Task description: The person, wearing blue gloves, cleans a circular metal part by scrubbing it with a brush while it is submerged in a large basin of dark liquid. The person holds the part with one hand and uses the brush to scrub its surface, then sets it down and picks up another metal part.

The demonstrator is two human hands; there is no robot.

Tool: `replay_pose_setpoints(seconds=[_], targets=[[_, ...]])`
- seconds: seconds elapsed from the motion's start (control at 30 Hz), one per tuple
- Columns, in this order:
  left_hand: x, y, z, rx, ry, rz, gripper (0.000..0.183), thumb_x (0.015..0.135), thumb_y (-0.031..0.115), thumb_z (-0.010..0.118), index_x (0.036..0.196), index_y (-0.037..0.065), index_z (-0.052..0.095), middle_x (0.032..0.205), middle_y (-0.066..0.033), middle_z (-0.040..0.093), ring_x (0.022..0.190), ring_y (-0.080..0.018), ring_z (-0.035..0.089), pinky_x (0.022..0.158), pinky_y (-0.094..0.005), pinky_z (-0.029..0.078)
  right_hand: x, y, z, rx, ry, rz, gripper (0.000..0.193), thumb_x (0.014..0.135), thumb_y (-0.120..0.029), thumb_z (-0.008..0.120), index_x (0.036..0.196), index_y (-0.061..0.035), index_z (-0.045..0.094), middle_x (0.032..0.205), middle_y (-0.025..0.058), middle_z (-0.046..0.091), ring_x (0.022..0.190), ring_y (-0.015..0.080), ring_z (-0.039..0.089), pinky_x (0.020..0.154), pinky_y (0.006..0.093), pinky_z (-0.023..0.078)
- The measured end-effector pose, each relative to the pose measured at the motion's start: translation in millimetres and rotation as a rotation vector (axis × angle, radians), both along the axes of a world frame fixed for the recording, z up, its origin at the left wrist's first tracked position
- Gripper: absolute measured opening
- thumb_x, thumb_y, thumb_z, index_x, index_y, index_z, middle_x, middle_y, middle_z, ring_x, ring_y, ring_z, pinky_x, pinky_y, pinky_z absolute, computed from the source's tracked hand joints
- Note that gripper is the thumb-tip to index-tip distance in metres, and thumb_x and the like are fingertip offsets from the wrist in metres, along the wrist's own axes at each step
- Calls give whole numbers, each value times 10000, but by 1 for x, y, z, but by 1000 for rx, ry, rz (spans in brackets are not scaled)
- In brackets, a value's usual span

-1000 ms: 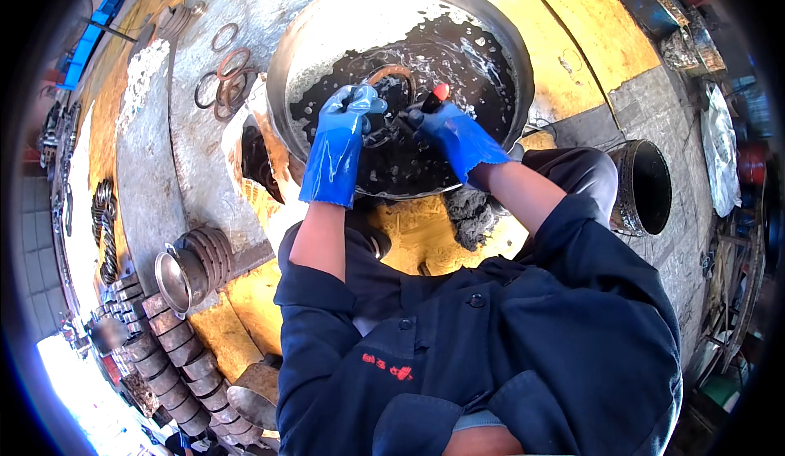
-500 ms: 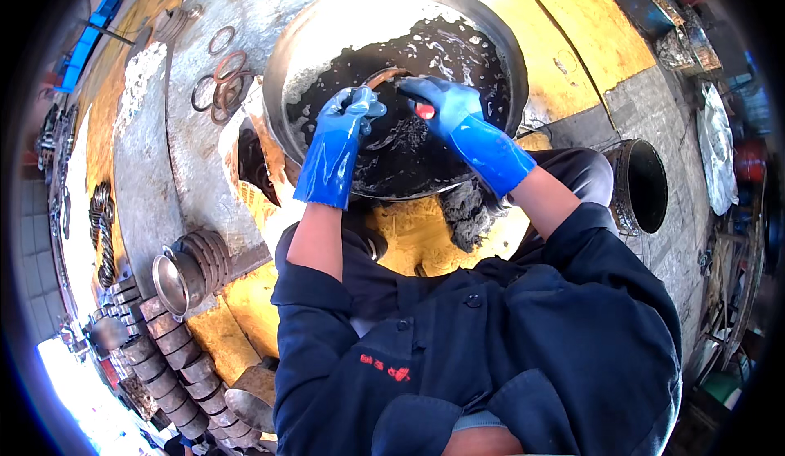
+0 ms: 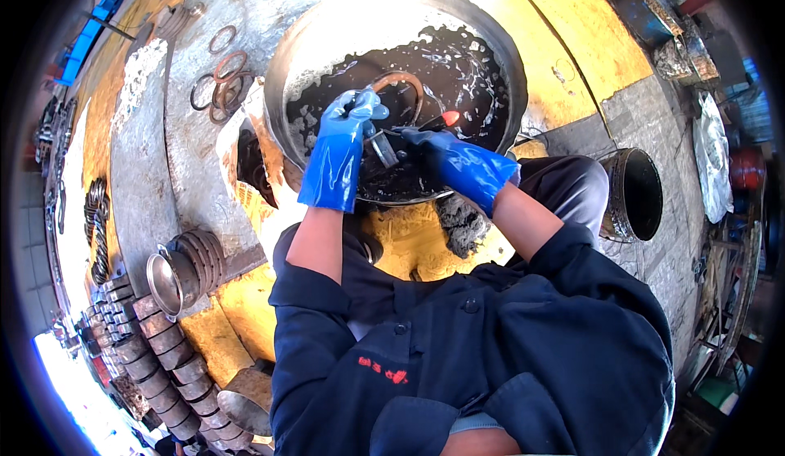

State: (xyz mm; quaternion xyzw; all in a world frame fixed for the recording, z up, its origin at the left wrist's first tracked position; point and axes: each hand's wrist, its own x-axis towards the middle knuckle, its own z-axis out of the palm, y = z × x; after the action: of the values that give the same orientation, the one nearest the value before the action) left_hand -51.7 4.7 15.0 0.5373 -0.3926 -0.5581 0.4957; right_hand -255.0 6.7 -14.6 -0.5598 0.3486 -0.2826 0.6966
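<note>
Both of my hands wear long blue rubber gloves over a wide round metal basin (image 3: 517, 55) of dark, foamy liquid. My left hand (image 3: 347, 121) is closed on the near-left side of a rusty brown ring (image 3: 419, 90), which stands out above the liquid. Closed around the handle of a red-tipped tool (image 3: 450, 118) is my right hand (image 3: 458, 158). The tool's flat, silvery metal end points toward my left glove, below the ring. Its exact kind cannot be made out.
Several loose rings (image 3: 231, 68) lie left of the basin beside a torn-open sack (image 3: 253, 158). Stacked metal cylinders (image 3: 176, 350) and a ribbed metal part (image 3: 176, 280) stand at the lower left. A dark open bucket (image 3: 638, 194) is right of my knee.
My right hand has moved down and turned away from the ring, so the tool's metal end and more of the ring now show. My left hand keeps its hold almost in place.
</note>
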Motion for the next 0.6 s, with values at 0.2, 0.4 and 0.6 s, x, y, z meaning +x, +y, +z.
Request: replay_pose_setpoints(seconds=[0.2,0.4,0.6], targets=[[35,-13,-26,-220,240,405,263,964,285,605,1049,37,629,921,-153,733,557,-126,585,491,-225,397,-7,-14,0,368,-20,-416,278,947,-113,625,1176,44,625,1088,125,682,951,188,669,811,282,562],[39,-28,-49,-13,625,220,422,969,537,512,1048,132,601,1083,-99,693,718,-162,585,570,-309,457,-14,-47,-21,242,122,-344,413,901,-339,697,1137,-1,684,1014,82,714,925,146,646,867,283,490],[35,-24,-64,-188,-152,213,429,898,339,673,1183,28,596,1167,-144,674,1010,-279,659,851,-415,522,-21,-60,23,-89,369,-123,303,917,-266,671,1068,-6,700,939,68,721,824,133,650,737,293,532]])
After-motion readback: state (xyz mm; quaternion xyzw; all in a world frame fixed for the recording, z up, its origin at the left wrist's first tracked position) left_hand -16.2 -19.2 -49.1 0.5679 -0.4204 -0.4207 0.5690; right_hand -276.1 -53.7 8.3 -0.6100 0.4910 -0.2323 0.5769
